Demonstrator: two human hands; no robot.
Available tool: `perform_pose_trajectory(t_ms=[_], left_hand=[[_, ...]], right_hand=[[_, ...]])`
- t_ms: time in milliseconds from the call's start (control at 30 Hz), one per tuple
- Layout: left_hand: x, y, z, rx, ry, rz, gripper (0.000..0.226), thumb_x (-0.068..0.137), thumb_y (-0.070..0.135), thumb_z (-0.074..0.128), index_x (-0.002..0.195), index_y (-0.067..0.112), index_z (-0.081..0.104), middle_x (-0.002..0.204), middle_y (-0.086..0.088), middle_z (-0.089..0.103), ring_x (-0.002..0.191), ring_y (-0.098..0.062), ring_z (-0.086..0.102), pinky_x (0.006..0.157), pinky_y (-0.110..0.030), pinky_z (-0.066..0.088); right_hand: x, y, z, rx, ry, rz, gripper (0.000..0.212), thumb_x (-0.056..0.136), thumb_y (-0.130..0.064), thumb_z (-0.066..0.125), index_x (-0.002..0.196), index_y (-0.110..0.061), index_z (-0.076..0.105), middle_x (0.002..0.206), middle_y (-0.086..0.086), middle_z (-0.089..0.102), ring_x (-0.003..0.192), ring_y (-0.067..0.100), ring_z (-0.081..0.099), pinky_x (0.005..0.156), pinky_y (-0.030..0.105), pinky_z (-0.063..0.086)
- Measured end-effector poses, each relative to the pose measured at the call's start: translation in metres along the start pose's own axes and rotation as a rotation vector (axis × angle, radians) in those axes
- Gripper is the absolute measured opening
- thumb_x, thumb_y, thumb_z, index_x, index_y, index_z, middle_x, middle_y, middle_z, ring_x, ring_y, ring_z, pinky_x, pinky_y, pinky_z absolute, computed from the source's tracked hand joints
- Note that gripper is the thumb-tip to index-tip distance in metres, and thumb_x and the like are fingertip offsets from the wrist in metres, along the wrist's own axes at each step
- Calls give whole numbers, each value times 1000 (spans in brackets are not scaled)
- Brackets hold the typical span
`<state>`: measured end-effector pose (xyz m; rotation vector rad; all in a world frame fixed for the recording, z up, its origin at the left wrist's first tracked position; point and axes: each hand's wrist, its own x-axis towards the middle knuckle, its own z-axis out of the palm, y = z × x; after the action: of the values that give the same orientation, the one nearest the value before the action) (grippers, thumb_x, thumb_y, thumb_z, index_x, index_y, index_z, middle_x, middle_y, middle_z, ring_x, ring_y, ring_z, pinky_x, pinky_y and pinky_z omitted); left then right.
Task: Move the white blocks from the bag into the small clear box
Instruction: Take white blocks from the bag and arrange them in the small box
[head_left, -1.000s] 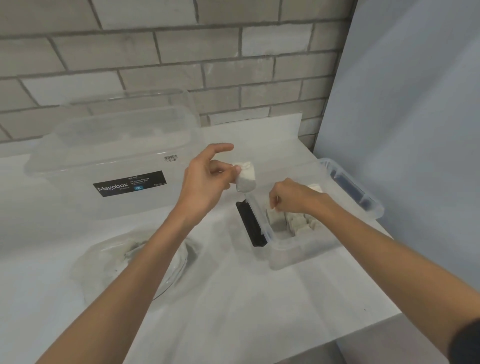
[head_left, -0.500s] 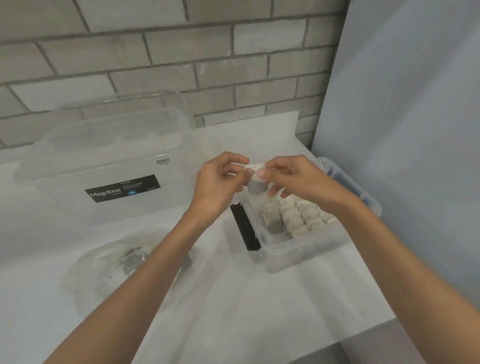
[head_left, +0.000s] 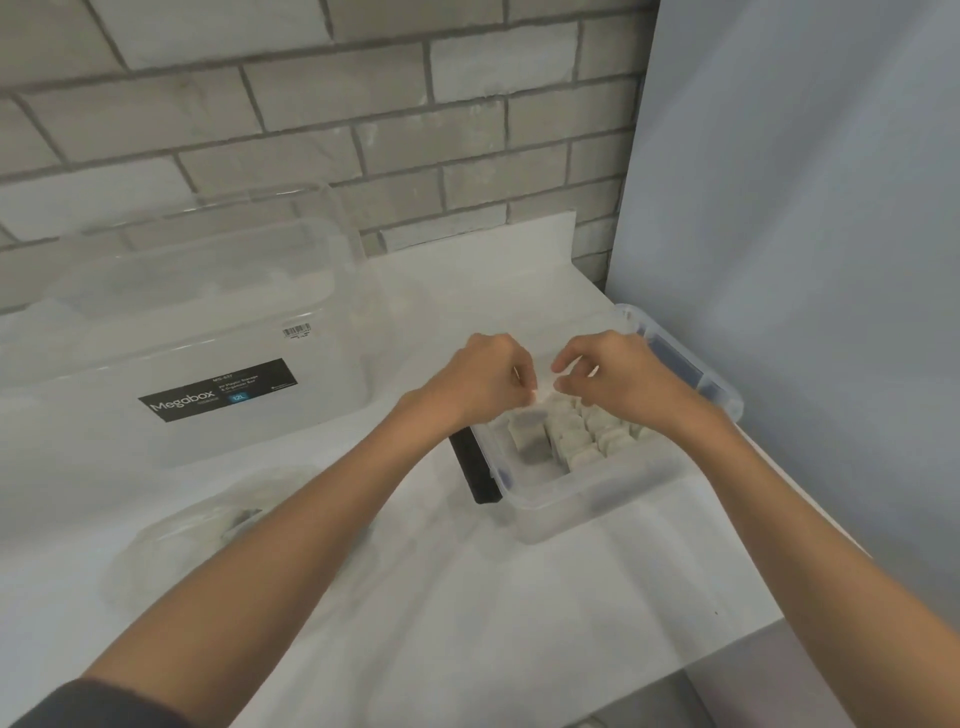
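Black "Megabox 12L" label (head_left: 218, 389) on the big box (head_left: 171, 291); left hand (head_left: 483, 384) and right hand (head_left: 618, 384) pinch a white block (head_left: 544, 391).

Entry: legible text.

1. Black label (head_left: 218, 389) on the front wall of the large clear box (head_left: 182, 291), to your left. You can read "Megabox" in white letters, the largest line, at the label's lower left. Just right of that word, a small blue patch (head_left: 239, 398) reads "12L". Above and beside the patch run a few lines of fine white print, too small and blurred for you to read.

2. White barcode sticker (head_left: 297, 331) on the same wall, just above the label's right end. You can see the bars, but the digits under them are illegible.
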<state>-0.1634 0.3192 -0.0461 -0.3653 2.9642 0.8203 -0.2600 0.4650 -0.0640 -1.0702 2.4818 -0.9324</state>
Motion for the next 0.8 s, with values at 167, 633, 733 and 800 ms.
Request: perform_pose_trajectory(t_ms=[167,633,733,800], left_hand=[[16,19,28,256,-288,-125,14,88,3,56,97,10,64,81,1,56,92,-25,67,84,-36,55],[33,17,41,262,-308,-309,25,90,-9,52,76,11,46,73,-3,52,50,-14,58,47,-23,42],[30,19,42,249,-275,-289,12,91,-8,52,94,2,56,76,-4,47,59,-17,61,47,-22,42],[27,20,41,283,-218,-247,18,92,-6,50,107,-1,58,73,-3,42,57,-13,51,45,-20,36]], right_hand=[[-2,13,0,-89,19,26,15,88,-22,67,102,-16,69,91,5,69,79,14,63,70,24,50],[-9,16,0,-124,29,65,17,91,-24,63,104,-15,68,91,-2,61,74,14,58,49,18,38],[-9,15,0,-133,29,65,16,91,-23,63,104,-15,68,93,-1,62,75,15,59,53,21,41],[-10,13,-1,-141,29,61,16,91,-22,63,104,-14,69,94,0,63,77,15,60,59,24,45]])
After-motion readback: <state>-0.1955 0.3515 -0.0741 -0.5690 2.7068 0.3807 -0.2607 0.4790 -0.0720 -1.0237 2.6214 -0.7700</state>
